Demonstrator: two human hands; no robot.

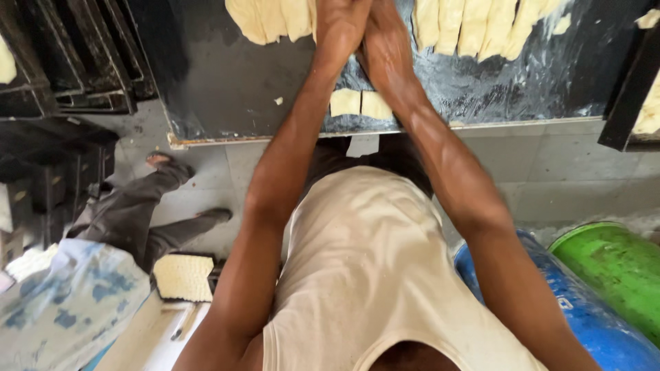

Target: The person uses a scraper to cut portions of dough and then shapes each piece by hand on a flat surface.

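Both hands pressed together at the top edge of view, over the dark floured desk (pixel 227 82): left hand (pixel 342 27) beside right hand (pixel 385 38), fingers cut off by the frame, so grip cannot be told. Two small dough squares (pixel 360 104) just below the wrists, at the desk's near edge. Rows of dough strips (pixel 474 24) to either side of the hands. Soft, light, sticky-looking dough; likely best lifted gently from underneath, by the edges.

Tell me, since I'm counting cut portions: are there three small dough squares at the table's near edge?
No: only two small dough squares lie side by side on the dark table, just below the person's hands.
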